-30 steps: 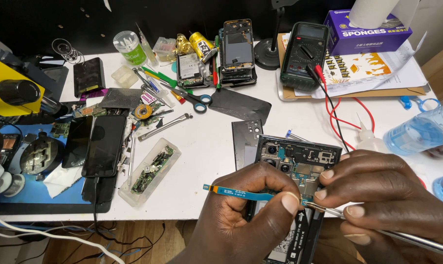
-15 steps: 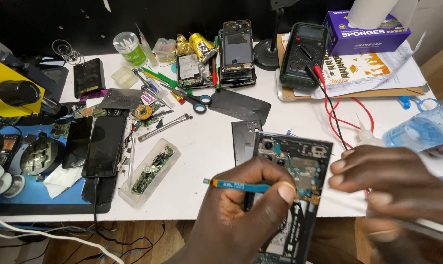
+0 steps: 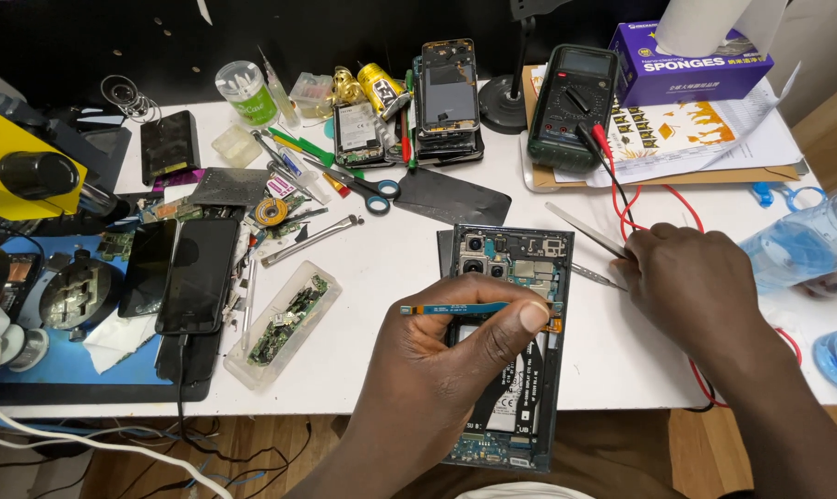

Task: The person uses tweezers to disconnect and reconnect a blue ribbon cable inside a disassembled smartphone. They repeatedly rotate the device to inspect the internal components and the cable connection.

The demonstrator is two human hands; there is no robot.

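Observation:
An opened phone (image 3: 514,268) lies back-up at the table's front edge, its cameras and circuit board exposed. My left hand (image 3: 437,370) rests over the phone's middle and pinches a thin blue flat tool (image 3: 455,309) that points left. My right hand (image 3: 700,291) rests on the table just right of the phone. It holds metal tweezers (image 3: 587,233), whose two prongs spread toward the phone's upper right corner.
A multimeter (image 3: 574,103) with red leads (image 3: 626,199) sits behind, beside a purple box (image 3: 691,66) and papers. Scissors (image 3: 372,189), a stack of phones (image 3: 449,97), a clear tray with a board (image 3: 285,322), dark phones (image 3: 195,275) and a water bottle (image 3: 806,242) surround the area.
My right hand has drawn the tweezers off the phone and moved right onto the table. My left hand keeps the blue tool over the phone.

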